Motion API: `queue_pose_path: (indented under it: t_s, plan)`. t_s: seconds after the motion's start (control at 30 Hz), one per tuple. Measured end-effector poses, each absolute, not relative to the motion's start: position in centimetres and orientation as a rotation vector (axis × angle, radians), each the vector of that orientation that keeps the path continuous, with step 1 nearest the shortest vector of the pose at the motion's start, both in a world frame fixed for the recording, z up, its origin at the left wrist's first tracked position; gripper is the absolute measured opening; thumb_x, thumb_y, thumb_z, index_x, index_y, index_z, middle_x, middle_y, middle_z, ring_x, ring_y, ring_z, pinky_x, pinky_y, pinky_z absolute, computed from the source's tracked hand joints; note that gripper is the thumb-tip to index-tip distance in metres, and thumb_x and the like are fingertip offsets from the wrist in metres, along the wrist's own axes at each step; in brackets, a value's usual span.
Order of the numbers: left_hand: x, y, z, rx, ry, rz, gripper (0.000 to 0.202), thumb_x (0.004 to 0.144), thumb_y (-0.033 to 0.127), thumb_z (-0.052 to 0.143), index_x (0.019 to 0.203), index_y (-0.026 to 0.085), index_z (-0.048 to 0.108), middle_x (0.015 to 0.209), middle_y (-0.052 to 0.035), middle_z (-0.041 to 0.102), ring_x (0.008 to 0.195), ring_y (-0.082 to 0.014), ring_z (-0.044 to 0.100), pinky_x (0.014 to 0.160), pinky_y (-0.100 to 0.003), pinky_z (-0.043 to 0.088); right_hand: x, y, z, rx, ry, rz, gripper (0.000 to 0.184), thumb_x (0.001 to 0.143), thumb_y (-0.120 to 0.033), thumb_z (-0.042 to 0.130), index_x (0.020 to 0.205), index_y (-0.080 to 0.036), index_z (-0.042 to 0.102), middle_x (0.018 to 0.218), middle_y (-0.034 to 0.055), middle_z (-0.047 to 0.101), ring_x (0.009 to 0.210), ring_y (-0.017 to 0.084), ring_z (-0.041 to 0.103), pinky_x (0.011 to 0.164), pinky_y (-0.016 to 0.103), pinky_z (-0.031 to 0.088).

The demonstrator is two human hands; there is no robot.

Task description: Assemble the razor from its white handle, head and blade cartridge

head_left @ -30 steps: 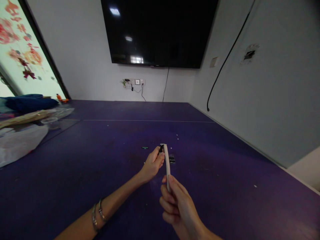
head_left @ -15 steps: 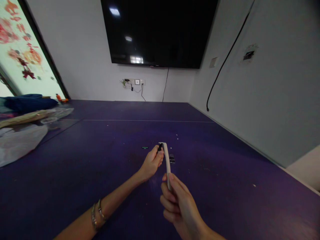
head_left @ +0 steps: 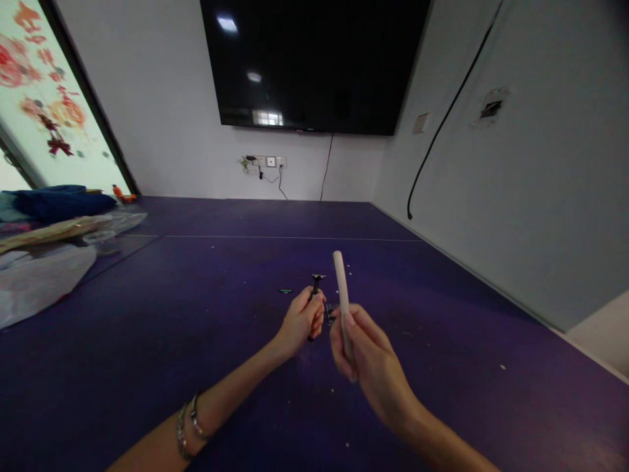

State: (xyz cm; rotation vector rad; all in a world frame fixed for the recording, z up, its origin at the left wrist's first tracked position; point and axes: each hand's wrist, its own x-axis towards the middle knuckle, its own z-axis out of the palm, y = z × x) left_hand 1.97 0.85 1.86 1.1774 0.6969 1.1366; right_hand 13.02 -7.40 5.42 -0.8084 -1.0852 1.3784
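My left hand [head_left: 302, 320] is closed around the black handle of a T-shaped razor [head_left: 318, 280], its head pointing up and away from me. To its right, my right hand [head_left: 366, 354] grips a long, pale, slightly curved stick [head_left: 341, 282] between thumb and fingers, held nearly upright. A gap separates the razor head from the stick. What the stick is made of cannot be made out. On the purple surface [head_left: 196, 328] beyond my left hand lies a small dark and green strip [head_left: 285, 290]. A small clear and black piece [head_left: 330, 313], partly hidden, lies between my hands.
Small white bits [head_left: 349, 273] are scattered on the surface. Folded dark blue cloth [head_left: 63, 204] and a clear plastic bag [head_left: 44, 278] lie at the left. A television [head_left: 314, 65] hangs on the far wall; a black cable [head_left: 442, 124] runs down the right wall.
The pale stick has come away from the razor head and now stands straighter. My right hand has moved up and right, while my left hand stays almost in place.
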Motion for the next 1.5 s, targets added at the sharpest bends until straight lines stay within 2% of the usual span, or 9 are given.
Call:
queue_pose_path:
  t_s: [0.07, 0.17, 0.3, 0.4, 0.77, 1.13, 1.33, 1.5]
  plan:
    - [2.2, 0.2, 2.4, 1.022, 0.697, 1.147, 0.026, 0.077, 0.041, 0.057, 0.078, 0.019, 0.043, 0.051, 0.0103, 0.034, 0.034, -0.0032, 0.027, 0.031, -0.015, 0.021, 14.8, -4.9, 6.8, -0.898, -1.315, 1.117, 0.020, 0.086, -0.037, 0.049, 0.086, -0.019, 0.058, 0.060, -0.0026, 0.050, 0.049, 0.008, 0.042, 0.046, 0.020, 0.031]
    - [2.5, -0.8, 3.4, 0.799, 0.716, 1.140, 0.023, 0.075, 0.034, 0.060, 0.074, 0.018, 0.043, 0.052, 0.0095, 0.035, 0.034, -0.0025, 0.027, 0.031, -0.015, 0.019, 17.4, -1.2, 7.9, -1.049, -1.515, 0.752, 0.019, 0.081, -0.035, 0.054, 0.079, -0.019, 0.063, 0.064, 0.0001, 0.053, 0.062, 0.013, 0.049, 0.056, 0.023, 0.035]
    - [2.5, -1.8, 4.2, 0.576, 0.744, 1.071, 0.012, 0.082, 0.020, 0.051, 0.072, 0.015, 0.046, 0.051, 0.0081, 0.036, 0.034, -0.0018, 0.028, 0.032, -0.016, 0.016, 19.9, 2.2, 7.1, -1.316, -1.739, 0.474, 0.037, 0.081, -0.046, 0.049, 0.068, -0.016, 0.066, 0.054, 0.0003, 0.049, 0.054, 0.013, 0.044, 0.051, 0.025, 0.029]
    - [2.7, -2.3, 4.3, 0.473, 0.759, 1.029, 0.015, 0.087, 0.016, 0.042, 0.072, 0.014, 0.046, 0.050, 0.0077, 0.036, 0.033, -0.0012, 0.027, 0.032, -0.016, 0.014, 20.9, 3.2, 5.7, -1.471, -1.879, 0.361, 0.047, 0.078, -0.054, 0.049, 0.057, -0.016, 0.065, 0.047, -0.0009, 0.045, 0.049, 0.011, 0.041, 0.050, 0.025, 0.025]
    - [3.4, -3.3, 3.8, 0.429, 0.826, 1.035, 0.017, 0.088, 0.014, 0.040, 0.072, 0.015, 0.044, 0.048, 0.0088, 0.033, 0.031, -0.0004, 0.022, 0.032, -0.016, 0.009, 19.7, 3.6, 4.1, -1.411, -2.103, 0.341, 0.057, 0.076, -0.064, 0.046, 0.051, -0.015, 0.062, 0.044, -0.0018, 0.043, 0.046, 0.009, 0.035, 0.048, 0.025, 0.022]
    - [3.5, -3.2, 3.1, 0.480, 0.836, 1.079, 0.016, 0.083, 0.019, 0.052, 0.070, 0.016, 0.042, 0.050, 0.0093, 0.034, 0.033, -0.0005, 0.023, 0.033, -0.017, 0.008, 20.4, 3.4, 4.7, -1.405, -2.115, 0.344, 0.057, 0.075, -0.064, 0.047, 0.048, -0.016, 0.060, 0.044, -0.0017, 0.043, 0.046, 0.009, 0.034, 0.048, 0.025, 0.022]
    - [3.3, -2.9, 3.0, 0.499, 0.808, 1.089, 0.015, 0.083, 0.017, 0.050, 0.070, 0.016, 0.042, 0.050, 0.0091, 0.034, 0.033, -0.0005, 0.024, 0.033, -0.017, 0.008, 21.6, 3.6, 5.1, -1.453, -2.138, 0.401, 0.055, 0.074, -0.064, 0.049, 0.050, -0.015, 0.062, 0.045, -0.0011, 0.045, 0.046, 0.009, 0.037, 0.047, 0.025, 0.023]
    - [3.3, -2.9, 2.8, 0.521, 0.792, 1.094, 0.016, 0.080, 0.021, 0.056, 0.071, 0.016, 0.043, 0.050, 0.0096, 0.034, 0.033, -0.0005, 0.024, 0.033, -0.017, 0.008, 21.4, 3.4, 4.9, -1.443, -2.087, 0.416, 0.056, 0.075, -0.064, 0.048, 0.049, -0.015, 0.059, 0.044, -0.0018, 0.042, 0.046, 0.009, 0.035, 0.047, 0.024, 0.023]
